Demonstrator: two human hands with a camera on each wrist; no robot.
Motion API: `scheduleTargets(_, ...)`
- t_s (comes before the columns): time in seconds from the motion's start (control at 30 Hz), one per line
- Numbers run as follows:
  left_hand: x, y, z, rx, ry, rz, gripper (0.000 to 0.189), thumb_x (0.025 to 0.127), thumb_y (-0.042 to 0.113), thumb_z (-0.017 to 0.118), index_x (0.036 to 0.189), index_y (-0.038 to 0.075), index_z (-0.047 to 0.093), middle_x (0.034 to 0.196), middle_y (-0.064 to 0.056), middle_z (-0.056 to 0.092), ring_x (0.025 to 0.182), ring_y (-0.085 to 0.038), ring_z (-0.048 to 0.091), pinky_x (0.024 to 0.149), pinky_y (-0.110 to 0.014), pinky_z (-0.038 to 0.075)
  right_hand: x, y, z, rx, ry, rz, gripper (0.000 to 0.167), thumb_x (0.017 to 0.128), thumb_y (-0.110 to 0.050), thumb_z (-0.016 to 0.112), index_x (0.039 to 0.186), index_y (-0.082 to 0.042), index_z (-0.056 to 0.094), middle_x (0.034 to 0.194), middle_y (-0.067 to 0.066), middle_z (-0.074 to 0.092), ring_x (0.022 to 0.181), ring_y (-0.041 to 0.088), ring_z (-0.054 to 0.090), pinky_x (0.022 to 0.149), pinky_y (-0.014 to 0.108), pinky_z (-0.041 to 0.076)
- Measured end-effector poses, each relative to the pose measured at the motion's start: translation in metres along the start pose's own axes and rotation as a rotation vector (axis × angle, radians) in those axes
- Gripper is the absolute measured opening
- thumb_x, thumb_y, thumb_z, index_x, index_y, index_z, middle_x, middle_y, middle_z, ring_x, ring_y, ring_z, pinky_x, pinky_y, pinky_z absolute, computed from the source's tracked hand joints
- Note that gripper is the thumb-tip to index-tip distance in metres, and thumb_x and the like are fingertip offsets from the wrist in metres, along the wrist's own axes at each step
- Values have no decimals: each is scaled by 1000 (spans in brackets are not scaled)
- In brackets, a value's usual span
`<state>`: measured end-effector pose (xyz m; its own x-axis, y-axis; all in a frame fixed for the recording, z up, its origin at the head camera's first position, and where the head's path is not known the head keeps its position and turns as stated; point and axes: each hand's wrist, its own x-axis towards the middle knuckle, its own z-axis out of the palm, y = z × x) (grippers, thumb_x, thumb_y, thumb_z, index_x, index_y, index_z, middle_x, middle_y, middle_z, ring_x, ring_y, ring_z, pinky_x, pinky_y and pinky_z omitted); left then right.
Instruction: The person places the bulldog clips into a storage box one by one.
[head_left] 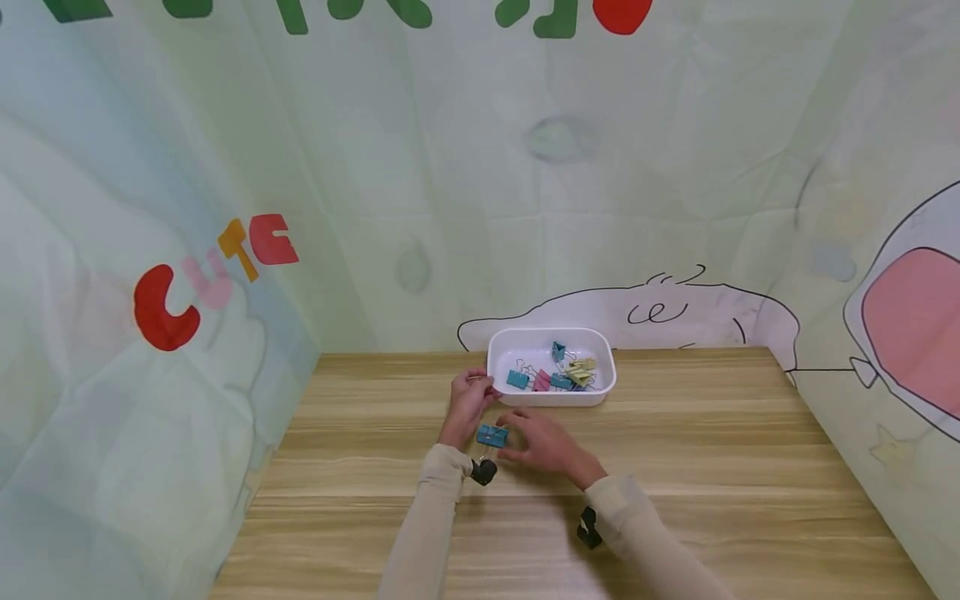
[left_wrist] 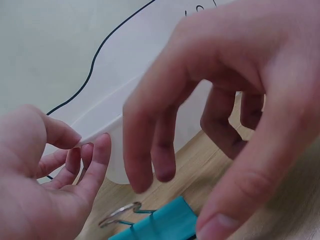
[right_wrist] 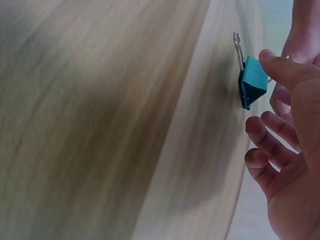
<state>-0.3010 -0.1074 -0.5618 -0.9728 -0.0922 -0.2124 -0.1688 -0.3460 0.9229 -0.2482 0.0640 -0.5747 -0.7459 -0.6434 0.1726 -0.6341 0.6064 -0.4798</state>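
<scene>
A white plastic tray (head_left: 555, 401) stands at the back of the table. My left hand (head_left: 467, 406) pinches its near left rim between thumb and fingers, as the left wrist view shows closely. A large teal binder clip (head_left: 491, 436) lies on the wood just in front of the tray. Over it hovers my right hand (head_left: 543, 442), fingers bent and spread apart. In the left wrist view the right thumb (left_wrist: 220, 227) overlaps the clip's edge; whether it touches is unclear. The clip's wire handles show in the right wrist view.
Inside the tray are several binder clips: teal ones (head_left: 517, 379), a pink one (head_left: 541, 381) and yellow ones (head_left: 579, 373). A printed cloth (head_left: 420, 208) hangs behind the wooden table (head_left: 712, 433) and along its sides. Dark devices (head_left: 484, 472) sit at both wrists.
</scene>
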Motion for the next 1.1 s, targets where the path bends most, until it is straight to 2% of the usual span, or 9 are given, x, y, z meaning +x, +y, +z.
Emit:
scheduleTargets(0.13, 0, 2, 0, 10, 7, -20, 33, 102, -6, 52, 132, -18, 45, 118, -33, 55, 80, -18, 62, 71, -24, 59, 1, -1, 4, -1, -10, 17, 45, 92, -31, 80, 130, -11, 66, 128, 11, 65, 113, 26, 63, 96, 46, 56)
scheduleTargets(0.23, 0, 2, 0, 14, 14, -25, 32, 102, -6, 53, 131, -17, 46, 119, -33, 56, 81, -20, 63, 71, -24, 59, 1, -2, 6, -1, -1, 11, 45, 92, -29, 80, 130, -10, 66, 127, 11, 65, 113, 26, 63, 97, 47, 56)
scheduleTargets(0.53, 2, 0, -1, 1, 9, -15, 31, 101, -7, 53, 129, -17, 46, 108, -25, 58, 78, -18, 63, 70, -25, 59, 2, -1, 13, -21, 13, 2, 41, 93, -27, 79, 129, -10, 67, 123, 11, 64, 108, 25, 64, 92, 46, 58)
scheduleTargets(0.8, 3, 0, 1, 12, 23, -27, 31, 101, -7, 54, 129, -17, 47, 117, -32, 56, 81, -22, 64, 68, -23, 59, 3, -2, 16, -25, 25, 20, 37, 93, -23, 79, 126, -9, 68, 121, 10, 64, 106, 25, 64, 92, 47, 57)
scheduleTargets(0.93, 4, -1, 0, 10, 25, -19, 30, 100, -7, 54, 128, -17, 47, 111, -28, 58, 80, -22, 64, 67, -22, 58, 4, -2, 17, -21, 9, 55, 37, 95, -24, 78, 127, -10, 68, 120, 8, 64, 105, 23, 63, 93, 44, 57)
scheduleTargets(1.1, 5, -2, -1, 4, 27, -11, 29, 100, -7, 54, 127, -16, 47, 107, -25, 58, 79, -21, 63, 66, -22, 58, 5, -2, 18, -24, 12, 59, 35, 94, -22, 78, 125, -11, 68, 120, 9, 64, 105, 23, 64, 91, 44, 58)
